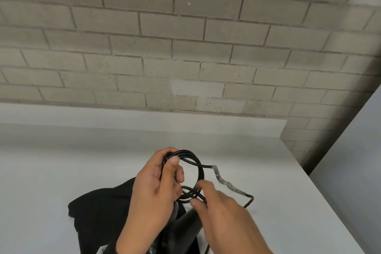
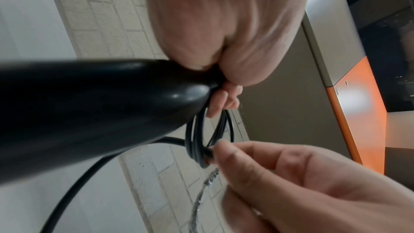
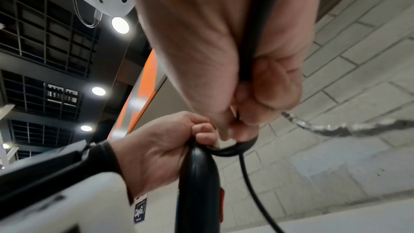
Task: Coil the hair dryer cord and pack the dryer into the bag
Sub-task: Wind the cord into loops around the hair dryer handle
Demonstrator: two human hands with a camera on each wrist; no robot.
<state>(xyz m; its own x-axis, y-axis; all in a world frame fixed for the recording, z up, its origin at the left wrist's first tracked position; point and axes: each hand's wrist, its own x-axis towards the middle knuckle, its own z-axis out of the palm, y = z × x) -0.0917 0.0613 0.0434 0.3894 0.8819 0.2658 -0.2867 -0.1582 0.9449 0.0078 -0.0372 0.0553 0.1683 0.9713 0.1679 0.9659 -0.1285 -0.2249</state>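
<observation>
A black hair dryer point(image 1: 183, 227) hangs low between my forearms, its handle point(image 2: 85, 109) filling the left wrist view and rising as a dark column point(image 3: 199, 183) in the right wrist view. My left hand point(image 1: 156, 183) grips several loops of the black cord point(image 1: 198, 163) above the handle end. My right hand point(image 1: 208, 196) pinches the lower part of the loops where the strands cross. A stretch of cord wrapped in clear tape point(image 1: 224, 181) trails right toward the table. A black cloth bag point(image 1: 99, 208) lies on the white table point(image 1: 61, 171) under my left forearm.
A pale brick wall point(image 1: 185, 47) stands behind the table. The table's right edge point(image 1: 321, 196) runs diagonally, with grey floor beyond. Loose cord point(image 3: 253, 192) hangs down beside the dryer handle.
</observation>
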